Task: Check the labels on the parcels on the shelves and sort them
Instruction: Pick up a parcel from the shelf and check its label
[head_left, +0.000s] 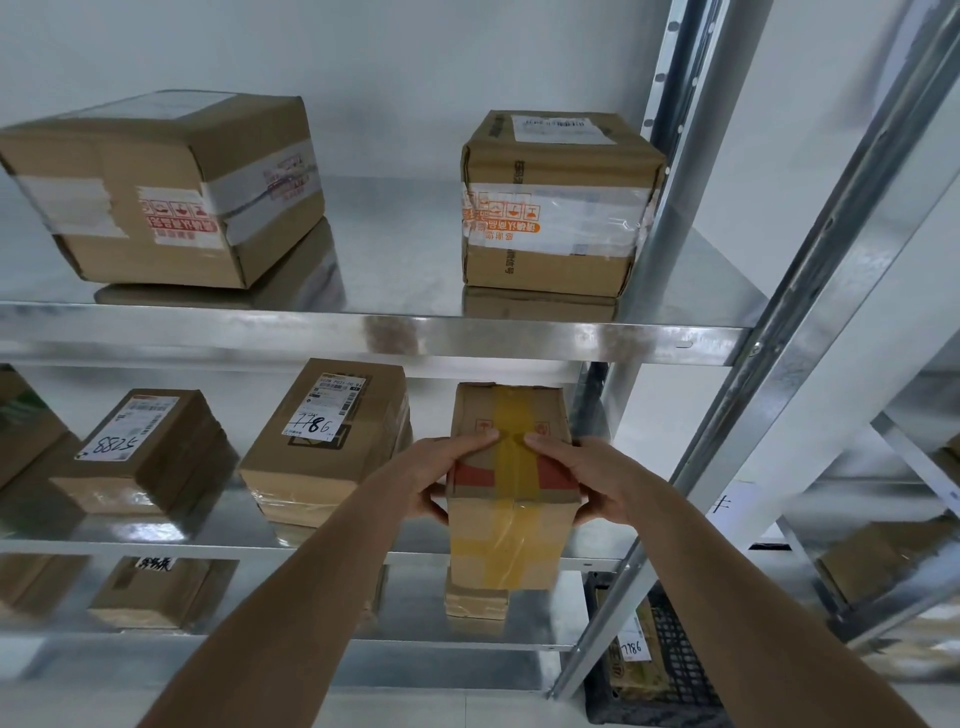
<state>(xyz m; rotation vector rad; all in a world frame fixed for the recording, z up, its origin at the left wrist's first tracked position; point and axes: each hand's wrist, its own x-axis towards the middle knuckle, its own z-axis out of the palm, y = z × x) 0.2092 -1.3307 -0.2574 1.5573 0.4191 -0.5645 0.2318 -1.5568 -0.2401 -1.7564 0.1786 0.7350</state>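
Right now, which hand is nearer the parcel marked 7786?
Left. The left hand grips the left side of the yellow-taped box, right beside the 7786 parcel. The right hand grips the box's far side, away from that parcel.

Cardboard parcel w/ glossy tape; shelf prob. galvanised (shiny).

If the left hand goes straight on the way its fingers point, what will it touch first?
The left hand grips the taped box, fingers pointing right. It would probably meet the right hand's fingertips first; they are almost touching.
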